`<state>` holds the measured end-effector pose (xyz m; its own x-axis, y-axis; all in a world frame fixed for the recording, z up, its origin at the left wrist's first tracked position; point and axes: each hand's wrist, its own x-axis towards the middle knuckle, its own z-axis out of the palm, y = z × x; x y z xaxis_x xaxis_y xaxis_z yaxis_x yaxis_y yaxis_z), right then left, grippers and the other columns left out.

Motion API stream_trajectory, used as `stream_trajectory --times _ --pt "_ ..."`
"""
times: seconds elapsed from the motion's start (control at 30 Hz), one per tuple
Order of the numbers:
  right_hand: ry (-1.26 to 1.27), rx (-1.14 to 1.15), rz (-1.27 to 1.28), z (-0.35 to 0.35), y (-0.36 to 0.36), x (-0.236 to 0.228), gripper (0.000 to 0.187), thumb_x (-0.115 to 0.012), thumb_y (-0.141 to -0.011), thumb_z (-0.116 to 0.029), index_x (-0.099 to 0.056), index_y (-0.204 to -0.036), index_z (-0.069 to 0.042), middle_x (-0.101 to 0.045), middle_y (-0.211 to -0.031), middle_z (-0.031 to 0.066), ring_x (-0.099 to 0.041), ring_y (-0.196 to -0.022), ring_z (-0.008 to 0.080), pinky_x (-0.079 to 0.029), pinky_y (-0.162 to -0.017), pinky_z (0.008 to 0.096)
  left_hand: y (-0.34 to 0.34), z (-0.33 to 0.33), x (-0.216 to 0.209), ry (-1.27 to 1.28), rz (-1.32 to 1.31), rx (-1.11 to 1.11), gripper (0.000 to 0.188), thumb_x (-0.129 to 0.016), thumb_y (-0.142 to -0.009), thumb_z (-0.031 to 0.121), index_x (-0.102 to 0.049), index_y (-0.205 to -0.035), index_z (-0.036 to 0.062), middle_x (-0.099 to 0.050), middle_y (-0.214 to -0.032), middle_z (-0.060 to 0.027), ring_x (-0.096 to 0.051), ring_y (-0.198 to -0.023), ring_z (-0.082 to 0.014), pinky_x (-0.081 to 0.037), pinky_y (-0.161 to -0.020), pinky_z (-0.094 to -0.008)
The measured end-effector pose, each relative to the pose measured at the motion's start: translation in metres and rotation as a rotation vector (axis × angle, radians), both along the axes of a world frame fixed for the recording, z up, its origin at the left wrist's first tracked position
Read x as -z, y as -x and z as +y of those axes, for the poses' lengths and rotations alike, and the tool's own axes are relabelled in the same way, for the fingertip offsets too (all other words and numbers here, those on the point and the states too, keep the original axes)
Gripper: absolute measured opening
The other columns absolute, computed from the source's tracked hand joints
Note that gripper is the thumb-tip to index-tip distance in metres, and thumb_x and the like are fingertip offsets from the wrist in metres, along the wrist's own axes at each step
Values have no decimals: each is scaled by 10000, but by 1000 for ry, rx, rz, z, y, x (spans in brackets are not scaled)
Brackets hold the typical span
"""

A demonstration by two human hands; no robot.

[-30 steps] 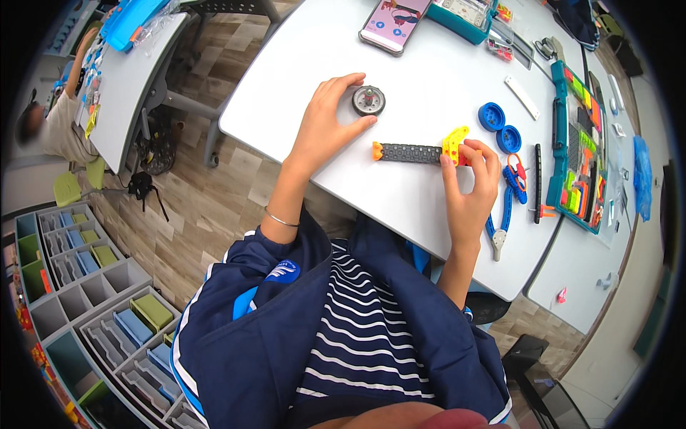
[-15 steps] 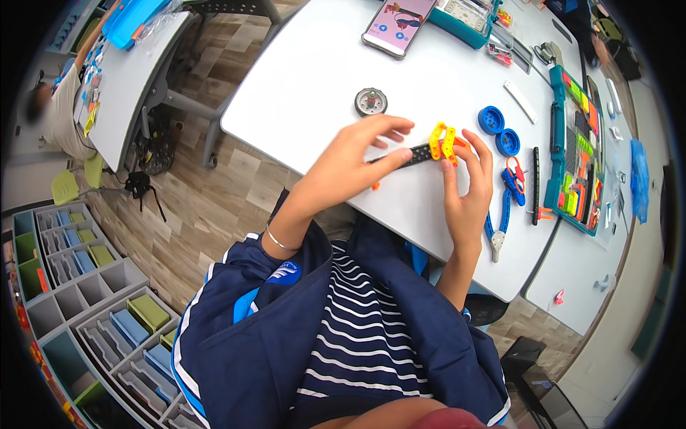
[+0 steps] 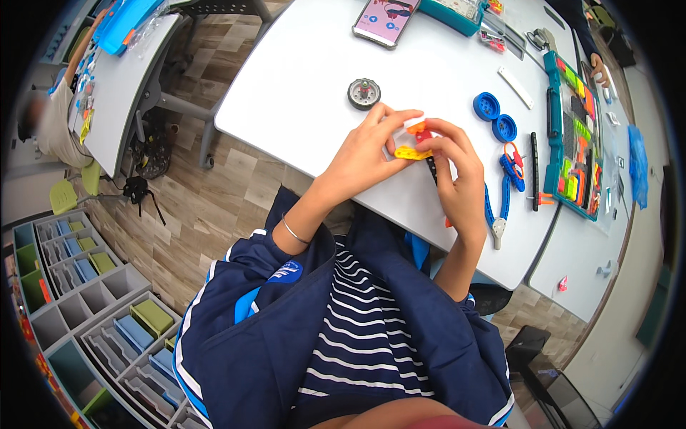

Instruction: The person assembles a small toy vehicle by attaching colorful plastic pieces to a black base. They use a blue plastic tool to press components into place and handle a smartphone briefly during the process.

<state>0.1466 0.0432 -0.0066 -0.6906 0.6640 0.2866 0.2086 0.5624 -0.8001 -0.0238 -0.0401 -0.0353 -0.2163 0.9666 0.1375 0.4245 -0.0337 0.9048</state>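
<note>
Over the near edge of the white table, my left hand (image 3: 363, 151) and my right hand (image 3: 459, 166) meet around a small plastic construction. A yellow connector piece (image 3: 410, 154) sits between the left thumb and fingers. Orange part (image 3: 415, 129) and a red part (image 3: 424, 135) show just above it, where the right fingertips close on the construction. Part of a black perforated beam (image 3: 431, 170) hangs below, mostly covered by the right fingers. How the parts join is hidden. Beyond the left hand lies a grey-rimmed wheel (image 3: 364, 94) with a black tyre.
Right of my hands are two blue wheel hubs (image 3: 504, 129), a blue-handled tool (image 3: 496, 227), a black bar (image 3: 534, 171) and a white strip (image 3: 515, 87). A phone (image 3: 386, 23) lies farther back. A teal parts case (image 3: 553, 154) stands right. Another person (image 3: 57, 121) is at the left table.
Both hands have drawn together, the right moving left. The black beam has swung from pointing left to hanging toward me, and the yellow pieces have turned. The view has shifted slightly.
</note>
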Motion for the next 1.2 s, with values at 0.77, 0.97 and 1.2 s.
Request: stream_trajectory --times 0.77,0.97,1.2 --pt "-29 86 -56 2 -7 8 344 -736 -858 11 -661 -1194 6 -688 -1157 149 -689 -1040 286 -537 -917 368 14 5 9 13 -173 129 615 -746 -802 -27 -596 -1390 76 -619 -1187 -68 -636 -873 -94 -574 -692 -214" --pt "-19 114 -50 4 -6 10 212 -701 -918 -22 -690 -1126 13 -695 -1194 158 -695 -1061 305 -534 -929 374 20 6 9 43 -253 181 577 -743 -836 -6 -591 -1390 43 -623 -1285 -89 -646 -980 -115 -579 -707 -224" --pt "-33 190 -34 -9 4 10 234 -777 -896 -133 -685 -1027 38 -683 -1189 178 -688 -1042 330 -536 -901 397 19 7 15 63 -404 165 476 -730 -916 56 -610 -1376 39 -690 -1183 -74 -668 -898 -120 -569 -694 -220"
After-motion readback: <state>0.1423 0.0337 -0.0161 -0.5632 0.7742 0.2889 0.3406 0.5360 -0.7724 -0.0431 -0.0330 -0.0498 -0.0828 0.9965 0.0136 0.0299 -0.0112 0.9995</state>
